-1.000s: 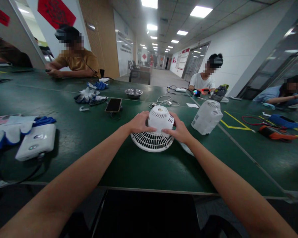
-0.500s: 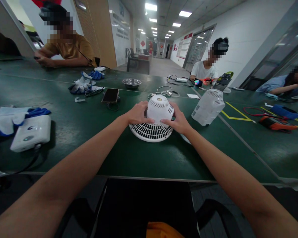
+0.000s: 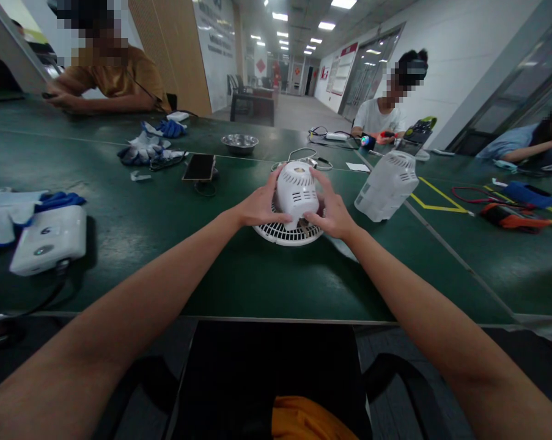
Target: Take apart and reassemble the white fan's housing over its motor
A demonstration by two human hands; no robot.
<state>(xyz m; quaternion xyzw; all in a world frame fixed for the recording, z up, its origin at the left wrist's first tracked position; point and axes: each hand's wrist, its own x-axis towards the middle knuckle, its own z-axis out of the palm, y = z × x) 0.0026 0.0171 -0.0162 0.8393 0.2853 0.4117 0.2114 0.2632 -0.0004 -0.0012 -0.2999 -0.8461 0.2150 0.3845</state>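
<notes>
A white vented motor housing (image 3: 298, 189) of a fan stands above a round white fan grille (image 3: 282, 235), which lies on the green table. My left hand (image 3: 264, 203) grips the housing from the left, thumb along its lower front. On the other side, my right hand (image 3: 333, 211) holds it with the thumb near the bottom and the fingers around the side. The slots of the housing face me. Below its lower right edge some darker parts show, too small to make out. To the right stands a whitish vented plastic casing (image 3: 386, 186), slightly tilted.
A phone (image 3: 199, 167), a metal bowl (image 3: 239, 143) and work gloves (image 3: 142, 150) lie at the back left. Nearer on the left is a white power bank (image 3: 51, 241) with a cable. An orange-and-black tool (image 3: 514, 217) lies far right. Other people sit across the table.
Between my hands the housing has turned, bringing its side slots round to face me, and seems raised from the grille. The grille has shifted slightly. The camera view has moved a little.
</notes>
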